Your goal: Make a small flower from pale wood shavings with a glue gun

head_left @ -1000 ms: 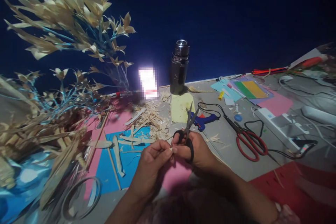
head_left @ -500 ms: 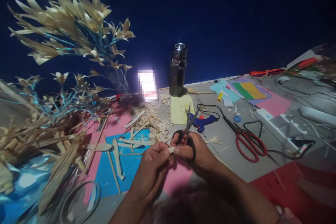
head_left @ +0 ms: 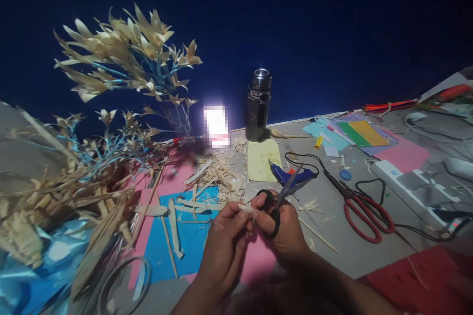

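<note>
Pale strip: small piece of what looks like dry husk [head_left: 247, 208]; located between the two hands, raised over the pink sheet [head_left: 258, 261] on the worktop [head_left: 351, 258]; its lower edge is covered by the thumbs.
Strip handling: probably very light, thin and papery; likely to bend easily and to split along the grain; slipping is a small risk if dry.
Strip hold points: pinch flat near each end; keep pressure low; avoid twisting across the grain.
Left hand [head_left: 227, 241]: thumb and index fingers narrow, pinched on the strip.
Right hand [head_left: 286, 229]: fingers through the loops of the black-handled scissors [head_left: 284, 192]; thumb side meets the near end of the strip.
Scissors handling: rigid, likely heavier than the strip; blades point up and right, clear of it; blade gap cannot be told.
Dark flask [head_left: 258, 113]: upright behind the yellow sheet [head_left: 264, 160]; top appears capped; contents hidden.
Flower spray [head_left: 142, 42]: stems converge in something clear; whether a vase or wrapping cannot be told.
Blue plastic [head_left: 61, 251]: glossy, under the husk heap [head_left: 92, 226]; bag or sheet, cannot be told.
</note>
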`<act>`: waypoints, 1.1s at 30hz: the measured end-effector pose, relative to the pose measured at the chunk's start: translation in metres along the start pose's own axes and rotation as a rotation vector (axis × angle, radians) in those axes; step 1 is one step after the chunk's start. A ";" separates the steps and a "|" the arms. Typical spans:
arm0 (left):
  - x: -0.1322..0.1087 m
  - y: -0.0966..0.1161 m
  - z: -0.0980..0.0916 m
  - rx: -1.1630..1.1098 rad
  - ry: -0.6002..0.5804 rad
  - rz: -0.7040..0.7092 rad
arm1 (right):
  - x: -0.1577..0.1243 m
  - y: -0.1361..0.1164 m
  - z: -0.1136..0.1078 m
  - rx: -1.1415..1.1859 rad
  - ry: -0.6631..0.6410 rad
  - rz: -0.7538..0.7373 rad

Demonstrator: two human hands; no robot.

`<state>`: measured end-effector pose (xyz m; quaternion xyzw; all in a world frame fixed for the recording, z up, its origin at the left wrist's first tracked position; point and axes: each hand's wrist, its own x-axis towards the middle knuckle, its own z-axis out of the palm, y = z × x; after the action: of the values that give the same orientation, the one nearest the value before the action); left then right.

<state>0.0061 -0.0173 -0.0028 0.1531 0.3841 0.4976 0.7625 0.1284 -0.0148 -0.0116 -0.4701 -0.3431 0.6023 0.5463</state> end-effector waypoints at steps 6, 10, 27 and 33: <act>-0.002 0.008 -0.003 0.036 0.000 0.076 | -0.003 -0.008 -0.008 -0.160 -0.164 0.161; -0.004 0.016 -0.010 0.219 -0.014 0.169 | -0.007 -0.022 -0.022 -0.325 -0.381 0.270; -0.003 0.025 -0.011 0.428 0.055 0.167 | -0.016 -0.017 -0.033 -0.307 -0.495 0.511; -0.001 0.024 -0.014 0.443 0.004 0.167 | -0.017 -0.014 -0.028 -0.273 -0.426 0.526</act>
<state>-0.0192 -0.0093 0.0033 0.3472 0.4714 0.4628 0.6656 0.1590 -0.0319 -0.0040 -0.4749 -0.3941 0.7552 0.2211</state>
